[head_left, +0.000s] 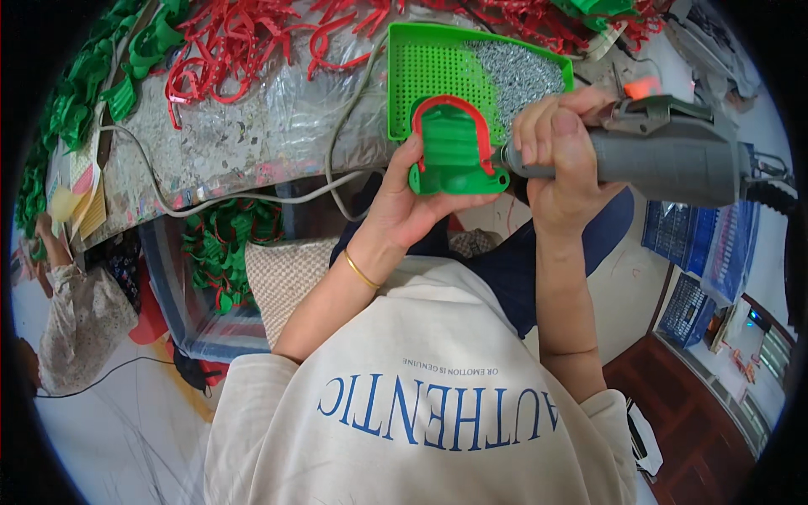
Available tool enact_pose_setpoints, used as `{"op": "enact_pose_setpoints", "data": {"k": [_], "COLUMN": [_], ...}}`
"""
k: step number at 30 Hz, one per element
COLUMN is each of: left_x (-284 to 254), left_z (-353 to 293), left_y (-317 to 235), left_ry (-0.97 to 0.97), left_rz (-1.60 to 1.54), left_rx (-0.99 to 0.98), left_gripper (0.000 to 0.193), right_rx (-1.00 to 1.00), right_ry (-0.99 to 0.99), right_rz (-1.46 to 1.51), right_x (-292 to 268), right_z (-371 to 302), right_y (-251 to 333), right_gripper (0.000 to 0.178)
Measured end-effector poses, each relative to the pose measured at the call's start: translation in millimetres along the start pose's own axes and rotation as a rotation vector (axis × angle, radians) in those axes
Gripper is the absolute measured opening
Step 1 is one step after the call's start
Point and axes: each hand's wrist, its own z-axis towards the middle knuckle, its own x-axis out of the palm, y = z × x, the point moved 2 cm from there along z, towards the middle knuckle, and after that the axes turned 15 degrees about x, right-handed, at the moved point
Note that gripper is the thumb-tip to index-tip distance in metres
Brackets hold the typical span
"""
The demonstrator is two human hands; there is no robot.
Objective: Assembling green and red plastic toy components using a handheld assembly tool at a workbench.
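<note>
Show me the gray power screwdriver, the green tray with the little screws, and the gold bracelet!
gray power screwdriver (665, 160), head view, on its thick gray body.
green tray (438, 63), head view, on its bare dotted floor.
gold bracelet (360, 271), head view, on the band across the left wrist.

Bright even daylight, soft shadows, sharp centre, heavy fisheye bend w/ black corners (vignette)

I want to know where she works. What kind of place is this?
Probably a small workshop where plastic parts get put together. The right hand holds a grey power screwdriver against a green plastic part, beside a green tray of screws and piled red plastic pieces.
</note>
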Motion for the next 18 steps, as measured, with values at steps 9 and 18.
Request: {"op": "enact_pose_setpoints", "data": {"k": [9,18], "left_x": [2,1], "left_z": [-8,-5], "left_y": [-6,-3], "left_ry": [0.048,0.054], "left_rz": [-0.028,-0.005], "left_rx": [-0.058,-0.036], "left_gripper": [0.065,0.069], "right_rx": [0.092,0.018], "right_ry": [0.109,-0.029], "right_rz": [0.411,0.193], "right_x": [-1,-1], "right_z": [34,80], "right_y": [22,-60], "right_gripper": [0.009,0.009]}}
